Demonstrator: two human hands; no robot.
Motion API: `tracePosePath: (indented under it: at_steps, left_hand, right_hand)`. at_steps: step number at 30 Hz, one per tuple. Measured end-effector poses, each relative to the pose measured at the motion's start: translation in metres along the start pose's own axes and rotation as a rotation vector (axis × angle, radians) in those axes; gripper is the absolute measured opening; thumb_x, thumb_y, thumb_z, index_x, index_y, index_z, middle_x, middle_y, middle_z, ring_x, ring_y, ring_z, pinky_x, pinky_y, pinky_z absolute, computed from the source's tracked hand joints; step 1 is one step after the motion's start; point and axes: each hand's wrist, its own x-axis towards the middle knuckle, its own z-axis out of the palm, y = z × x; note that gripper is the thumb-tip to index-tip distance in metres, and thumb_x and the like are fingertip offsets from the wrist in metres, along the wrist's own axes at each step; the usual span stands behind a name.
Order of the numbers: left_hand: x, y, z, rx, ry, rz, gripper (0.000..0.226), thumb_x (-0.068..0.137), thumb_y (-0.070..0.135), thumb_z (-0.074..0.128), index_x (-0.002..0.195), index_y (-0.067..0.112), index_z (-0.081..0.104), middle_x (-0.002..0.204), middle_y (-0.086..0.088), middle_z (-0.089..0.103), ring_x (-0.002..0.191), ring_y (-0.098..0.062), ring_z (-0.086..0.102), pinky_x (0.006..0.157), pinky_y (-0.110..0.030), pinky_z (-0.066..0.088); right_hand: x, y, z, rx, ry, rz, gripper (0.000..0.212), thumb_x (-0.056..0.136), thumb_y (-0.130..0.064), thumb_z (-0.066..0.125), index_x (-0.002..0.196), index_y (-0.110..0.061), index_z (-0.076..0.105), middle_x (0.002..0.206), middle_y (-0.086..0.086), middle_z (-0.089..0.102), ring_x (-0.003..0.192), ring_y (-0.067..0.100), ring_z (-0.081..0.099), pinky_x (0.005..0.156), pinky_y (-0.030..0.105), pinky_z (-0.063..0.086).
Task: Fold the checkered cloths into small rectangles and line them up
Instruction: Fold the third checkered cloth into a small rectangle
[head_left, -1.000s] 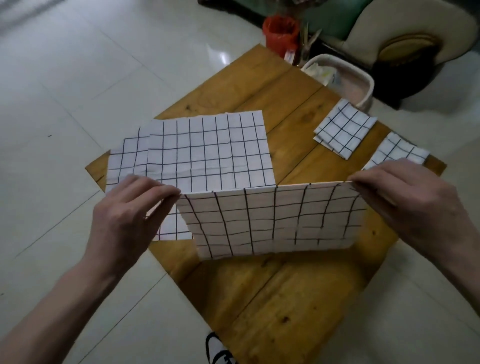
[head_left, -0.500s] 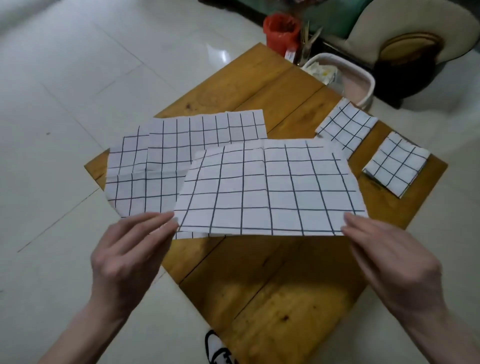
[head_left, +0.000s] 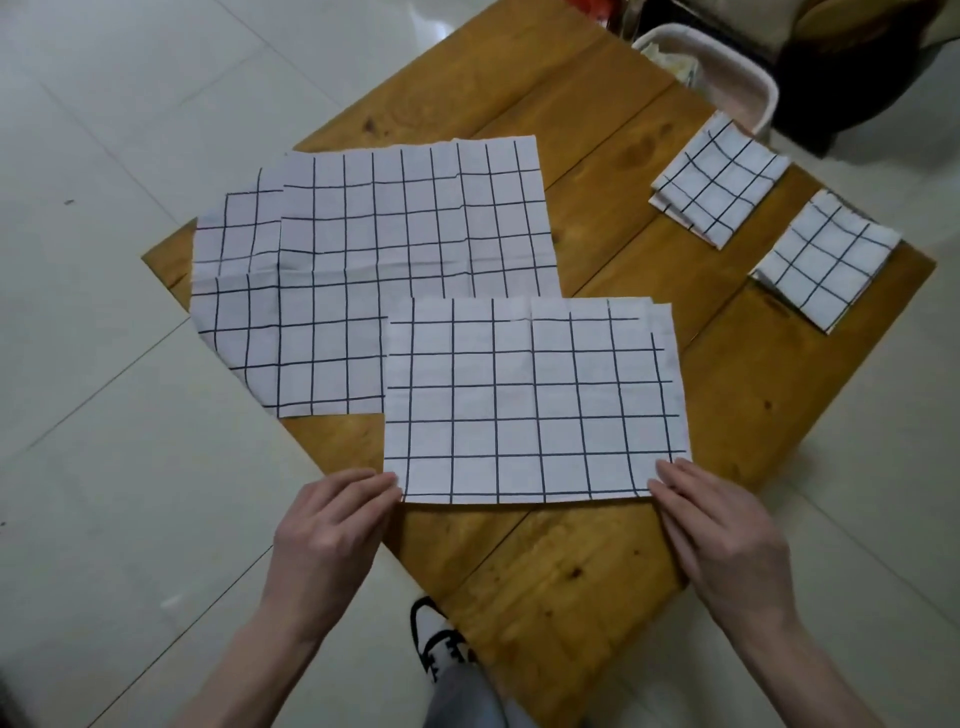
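A white checkered cloth (head_left: 530, 400), folded in half, lies flat on the wooden table (head_left: 545, 571) in front of me. My left hand (head_left: 332, 535) pinches its near left corner and my right hand (head_left: 722, 545) pinches its near right corner. Behind it, to the left, an unfolded checkered cloth (head_left: 405, 228) lies spread out, on top of another one (head_left: 234, 296) that sticks out at the left. Two small folded cloths (head_left: 722, 179) (head_left: 826, 260) sit side by side along the table's right edge.
A white basket (head_left: 727, 67) stands on the floor past the table's far right corner. My shoe (head_left: 436, 639) shows under the table's near corner. Pale floor tiles surround the table, and bare wood lies between my hands.
The cloth that I held up by its top edge has been brought toward me and laid flat, folded in half. Both hands moved down to its near corners.
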Motion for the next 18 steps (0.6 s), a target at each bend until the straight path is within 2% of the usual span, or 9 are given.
tracePosePath:
  at_steps: [2,3,5,7,9,12,14,18]
  left_hand:
    - [-0.002,0.006,0.001,0.031,-0.051,-0.038,0.034,0.1,0.028,0.055,0.112,0.009,0.081,0.117,-0.007,0.077,0.108,-0.03,0.07,0.087,-0.042,0.057]
    - [-0.003,0.012,0.001,0.053,-0.081,-0.073,0.038,0.1,0.03,0.052,0.116,0.008,0.079,0.122,-0.01,0.075,0.113,-0.032,0.068,0.091,-0.046,0.056]
    - [-0.006,0.032,0.0,0.08,-0.156,-0.158,0.05,0.099,0.035,0.048,0.134,0.006,0.068,0.138,-0.014,0.066,0.13,-0.033,0.058,0.11,-0.047,0.047]
    - [-0.01,0.055,0.001,0.053,-0.223,-0.161,0.063,0.1,0.042,0.045,0.151,0.006,0.051,0.154,-0.015,0.053,0.146,-0.031,0.044,0.122,-0.044,0.03]
    - [-0.011,0.078,0.005,0.005,-0.264,-0.081,0.07,0.103,0.045,0.042,0.161,0.008,0.034,0.167,-0.014,0.035,0.157,-0.028,0.029,0.125,-0.045,0.023]
    - [-0.006,0.103,0.017,-0.031,-0.31,-0.018,0.074,0.105,0.042,0.042,0.166,0.007,0.018,0.175,-0.012,0.015,0.162,-0.025,0.013,0.126,-0.044,0.019]
    - [-0.003,0.11,0.026,-0.006,-0.345,-0.021,0.074,0.107,0.042,0.04,0.166,0.007,0.014,0.175,-0.011,0.01,0.163,-0.025,0.008,0.126,-0.044,0.018]
    - [-0.003,0.111,0.038,-0.012,-0.387,-0.054,0.076,0.104,0.043,0.037,0.166,0.007,0.013,0.176,-0.011,0.009,0.163,-0.024,0.007,0.127,-0.044,0.016]
  right_hand:
    - [-0.002,-0.005,0.0,0.011,-0.062,0.066,0.04,0.082,0.0,0.085,0.12,-0.005,0.077,0.126,0.012,0.074,0.113,0.03,0.07,0.099,0.039,0.05]
    - [-0.002,-0.01,-0.002,0.022,-0.075,0.104,0.039,0.084,-0.002,0.084,0.121,-0.004,0.075,0.127,0.012,0.072,0.114,0.03,0.068,0.098,0.039,0.05]
    - [-0.004,-0.028,-0.006,0.039,-0.061,0.14,0.033,0.099,-0.016,0.067,0.129,-0.004,0.071,0.134,0.012,0.068,0.122,0.03,0.063,0.101,0.04,0.046]
    - [-0.009,-0.055,-0.008,0.088,-0.077,0.113,0.048,0.105,-0.032,0.049,0.142,-0.005,0.063,0.148,0.012,0.06,0.137,0.029,0.055,0.11,0.044,0.042]
    - [-0.011,-0.088,-0.007,0.124,-0.155,0.011,0.059,0.11,-0.045,0.037,0.155,-0.008,0.047,0.164,0.009,0.043,0.153,0.026,0.037,0.119,0.049,0.032]
    - [-0.011,-0.124,0.005,0.117,-0.286,-0.089,0.073,0.11,-0.06,0.028,0.165,-0.014,0.025,0.175,0.002,0.019,0.161,0.018,0.017,0.124,0.046,0.019]
    - [-0.009,-0.133,0.016,0.109,-0.34,-0.084,0.078,0.108,-0.065,0.027,0.167,-0.015,0.016,0.176,0.0,0.01,0.162,0.015,0.01,0.125,0.044,0.016]
    - [-0.004,-0.135,0.032,0.134,-0.428,-0.035,0.081,0.107,-0.069,0.025,0.168,-0.017,0.01,0.177,-0.001,0.006,0.162,0.013,0.005,0.125,0.044,0.014]
